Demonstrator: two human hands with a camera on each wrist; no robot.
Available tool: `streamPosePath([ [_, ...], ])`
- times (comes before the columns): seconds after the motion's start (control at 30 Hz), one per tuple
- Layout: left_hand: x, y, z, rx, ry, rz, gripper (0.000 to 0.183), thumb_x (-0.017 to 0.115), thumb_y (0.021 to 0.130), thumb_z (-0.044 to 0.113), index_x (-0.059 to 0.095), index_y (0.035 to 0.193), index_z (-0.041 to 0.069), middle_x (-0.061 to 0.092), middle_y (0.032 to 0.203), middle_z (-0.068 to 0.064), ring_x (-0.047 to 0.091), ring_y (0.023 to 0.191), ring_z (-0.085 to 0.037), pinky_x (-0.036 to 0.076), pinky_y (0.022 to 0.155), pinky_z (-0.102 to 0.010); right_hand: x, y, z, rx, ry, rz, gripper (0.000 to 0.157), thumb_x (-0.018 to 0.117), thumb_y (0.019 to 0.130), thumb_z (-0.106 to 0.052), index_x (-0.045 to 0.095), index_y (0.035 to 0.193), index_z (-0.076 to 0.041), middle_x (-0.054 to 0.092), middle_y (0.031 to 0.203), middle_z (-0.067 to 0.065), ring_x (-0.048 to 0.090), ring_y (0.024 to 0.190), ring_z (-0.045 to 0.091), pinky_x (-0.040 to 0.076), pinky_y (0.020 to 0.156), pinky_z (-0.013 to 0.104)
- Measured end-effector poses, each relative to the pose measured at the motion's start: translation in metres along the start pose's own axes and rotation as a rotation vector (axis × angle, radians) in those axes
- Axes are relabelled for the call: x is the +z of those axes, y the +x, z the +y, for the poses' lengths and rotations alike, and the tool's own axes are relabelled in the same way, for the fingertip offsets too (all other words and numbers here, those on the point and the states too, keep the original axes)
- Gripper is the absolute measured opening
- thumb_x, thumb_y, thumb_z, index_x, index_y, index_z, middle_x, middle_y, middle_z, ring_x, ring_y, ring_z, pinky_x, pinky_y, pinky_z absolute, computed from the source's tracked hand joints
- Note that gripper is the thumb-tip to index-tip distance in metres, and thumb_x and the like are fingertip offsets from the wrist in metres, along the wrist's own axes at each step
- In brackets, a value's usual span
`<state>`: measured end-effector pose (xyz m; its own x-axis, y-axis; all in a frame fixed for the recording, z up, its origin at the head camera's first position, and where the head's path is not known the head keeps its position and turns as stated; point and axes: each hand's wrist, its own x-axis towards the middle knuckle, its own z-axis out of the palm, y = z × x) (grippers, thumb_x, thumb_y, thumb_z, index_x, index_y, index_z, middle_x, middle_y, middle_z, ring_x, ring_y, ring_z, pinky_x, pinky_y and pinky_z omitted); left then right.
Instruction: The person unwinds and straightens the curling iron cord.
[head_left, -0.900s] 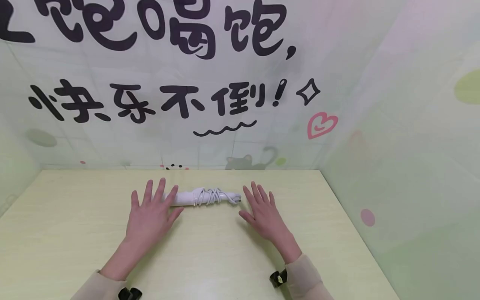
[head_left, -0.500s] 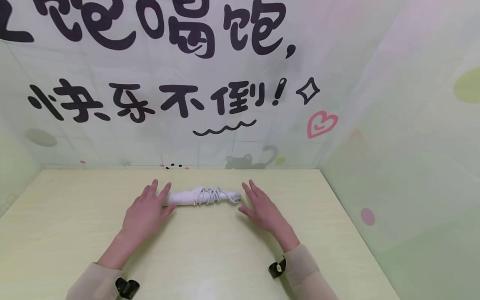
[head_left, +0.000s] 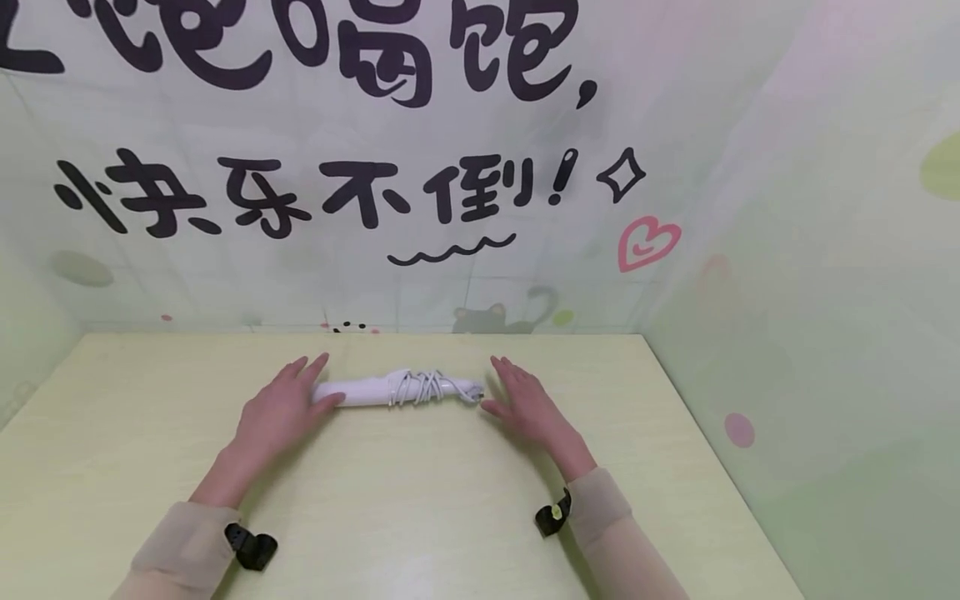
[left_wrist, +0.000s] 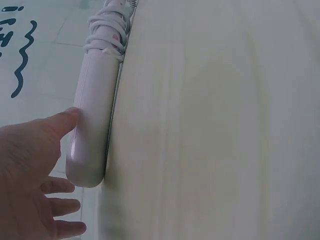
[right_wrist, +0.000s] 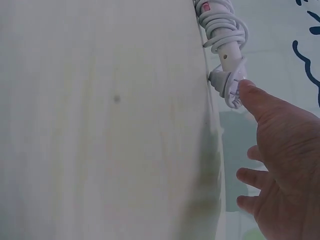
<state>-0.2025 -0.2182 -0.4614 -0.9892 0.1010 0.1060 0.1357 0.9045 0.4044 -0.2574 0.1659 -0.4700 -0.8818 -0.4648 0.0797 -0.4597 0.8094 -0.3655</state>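
A white wand-shaped electric appliance (head_left: pixel 367 392), like a hair straightener, lies lengthwise across the table, its pale cord (head_left: pixel 423 387) wound round the right half. At its smooth rounded left end is my left hand (head_left: pixel 277 412), thumb in front and fingers extended toward the far side. In the left wrist view that thumb (left_wrist: pixel 65 122) overlaps the appliance's edge; contact is unclear. My right hand (head_left: pixel 534 414) stands by the corded end, fingers straight. Seen from the right wrist, the right thumb (right_wrist: pixel 257 97) reaches the bunched cord end (right_wrist: pixel 232 90); I cannot tell whether it touches.
The pale wood-grain table (head_left: pixel 420 492) runs back to a printed wall sheet (head_left: pixel 360 283) with black lettering. Another printed panel (head_left: pixel 810 350) borders the right side. A dark camera mount sits at each wrist, below the beige sleeves.
The left hand has turned from palm-down and spread to thumb-in-front, around the appliance's left end. The right hand's fingers have drawn together and turned sideways. The appliance stays put.
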Motion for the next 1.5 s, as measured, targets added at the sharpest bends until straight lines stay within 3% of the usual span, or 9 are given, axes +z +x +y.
streamPosePath([
  [0.13, 0.003, 0.003, -0.006, 0.048, -0.084, -0.029, 0.079, 0.063, 0.101, 0.048, 0.034, 0.159, 0.003, 0.037, 0.153, -0.035, 0.042, 0.132, -0.058, 0.047, 0.094, -0.079, 0.001, 0.002, 0.003, 0.018, 0.083, -0.018, 0.080, 0.063, 0.102, -0.041, 0.023, 0.164, -0.009, 0.027, 0.165, 0.018, 0.030, 0.149, 0.038, 0.026, 0.128, 0.051],
  [0.3, 0.009, 0.004, -0.014, 0.149, -0.183, -0.020, 0.071, 0.069, 0.100, 0.034, 0.040, 0.155, 0.000, 0.047, 0.148, -0.031, 0.045, 0.133, -0.053, 0.043, 0.108, -0.072, 0.003, 0.003, 0.003, 0.025, 0.174, -0.043, 0.076, 0.064, 0.103, -0.036, 0.025, 0.163, -0.007, 0.032, 0.163, 0.018, 0.031, 0.148, 0.038, 0.027, 0.127, 0.051],
  [0.47, 0.013, 0.004, -0.018, 0.195, -0.245, 0.007, 0.067, 0.073, 0.098, 0.026, 0.045, 0.153, -0.001, 0.051, 0.146, -0.030, 0.048, 0.131, -0.052, 0.044, 0.108, -0.069, 0.005, 0.005, 0.002, 0.018, 0.179, -0.043, 0.073, 0.065, 0.103, -0.033, 0.031, 0.160, -0.005, 0.040, 0.158, 0.022, 0.036, 0.145, 0.042, 0.029, 0.126, 0.055],
  [0.83, 0.019, 0.005, -0.025, 0.165, -0.340, 0.011, 0.064, 0.077, 0.095, 0.019, 0.050, 0.150, 0.002, 0.052, 0.145, -0.030, 0.048, 0.131, -0.052, 0.043, 0.111, -0.068, 0.008, 0.006, -0.004, 0.013, 0.196, -0.057, 0.063, 0.061, 0.104, -0.037, 0.041, 0.157, -0.013, 0.047, 0.154, 0.017, 0.031, 0.148, 0.042, 0.012, 0.127, 0.064],
  [1.13, 0.017, 0.004, -0.032, 0.100, -0.460, -0.024, 0.063, 0.076, 0.096, 0.023, 0.050, 0.151, 0.005, 0.048, 0.148, -0.031, 0.047, 0.133, -0.049, 0.046, 0.108, -0.062, 0.012, 0.010, -0.004, -0.089, 0.296, -0.037, 0.054, 0.064, 0.103, -0.021, 0.047, 0.154, -0.010, 0.052, 0.151, 0.015, 0.042, 0.140, 0.039, 0.031, 0.124, 0.057],
  [1.37, 0.016, 0.006, -0.035, 0.102, -0.476, -0.033, 0.063, 0.077, 0.095, 0.020, 0.051, 0.151, 0.004, 0.047, 0.149, -0.032, 0.044, 0.135, -0.051, 0.045, 0.108, -0.062, 0.016, 0.012, 0.001, -0.133, 0.370, -0.003, 0.050, 0.068, 0.100, -0.015, 0.054, 0.148, -0.007, 0.058, 0.144, 0.015, 0.049, 0.135, 0.037, 0.035, 0.121, 0.057],
  [1.5, 0.016, 0.007, -0.035, 0.090, -0.474, -0.037, 0.066, 0.078, 0.093, 0.015, 0.049, 0.152, 0.005, 0.048, 0.149, -0.030, 0.045, 0.135, -0.050, 0.045, 0.108, -0.062, 0.019, 0.015, 0.005, -0.117, 0.429, 0.016, 0.048, 0.070, 0.098, -0.015, 0.059, 0.144, -0.008, 0.061, 0.141, 0.012, 0.053, 0.132, 0.033, 0.038, 0.120, 0.054],
])
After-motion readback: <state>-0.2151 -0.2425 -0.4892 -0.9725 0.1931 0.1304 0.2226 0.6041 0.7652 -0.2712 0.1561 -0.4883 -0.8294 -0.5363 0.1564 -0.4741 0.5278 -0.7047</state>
